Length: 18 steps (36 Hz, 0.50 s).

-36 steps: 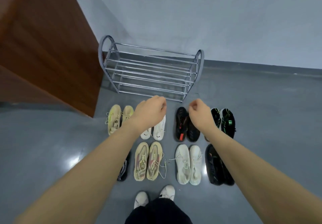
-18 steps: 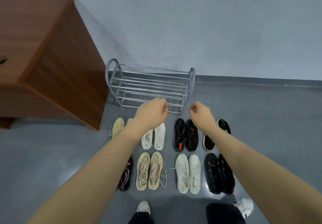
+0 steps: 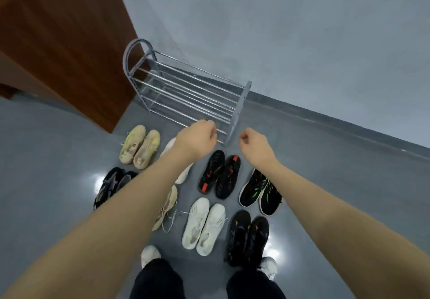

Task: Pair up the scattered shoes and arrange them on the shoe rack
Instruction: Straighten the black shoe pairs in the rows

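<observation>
Two bare arms reach out over rows of shoes on a grey floor.

The left hand (image 3: 195, 138) is curled into a loose fist and holds nothing. The right hand (image 3: 255, 147) is curled the same way, also with nothing in it. Both hang in the air, a little apart. Just past the hands stands the shoe rack (image 3: 186, 94), made of shiny metal bars, against the grey wall (image 3: 279, 31). Under and behind the hands the shoes lie in pairs: a yellow pair (image 3: 139, 146) left of the left hand, a black and red pair (image 3: 220, 174) between the arms, a black and green pair (image 3: 259, 190) under the right arm, a white pair (image 3: 203, 225) nearer the person's feet. A brown wooden cabinet (image 3: 58, 38) stands far left.
</observation>
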### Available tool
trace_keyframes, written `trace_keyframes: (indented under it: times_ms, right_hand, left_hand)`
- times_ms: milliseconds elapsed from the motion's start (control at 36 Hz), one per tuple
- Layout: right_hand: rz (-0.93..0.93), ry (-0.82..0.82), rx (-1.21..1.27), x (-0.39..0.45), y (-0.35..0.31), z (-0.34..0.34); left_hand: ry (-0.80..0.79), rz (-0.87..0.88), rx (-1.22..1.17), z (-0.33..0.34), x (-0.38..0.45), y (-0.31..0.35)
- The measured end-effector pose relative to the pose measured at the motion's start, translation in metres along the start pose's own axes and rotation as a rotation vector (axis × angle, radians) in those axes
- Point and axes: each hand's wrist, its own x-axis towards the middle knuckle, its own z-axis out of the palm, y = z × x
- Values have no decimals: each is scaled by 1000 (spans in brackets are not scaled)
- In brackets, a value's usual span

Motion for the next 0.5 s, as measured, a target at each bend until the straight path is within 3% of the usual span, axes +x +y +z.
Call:
trace_keyframes:
  times_ms: [194, 500]
  right_hand:
    - [95, -76, 32, 28, 59, 46]
    - [126, 86, 59, 111, 190, 175]
  left_hand:
    - [-73, -37, 57, 75, 34, -14]
    - [-115, 13, 117, 241, 127, -94]
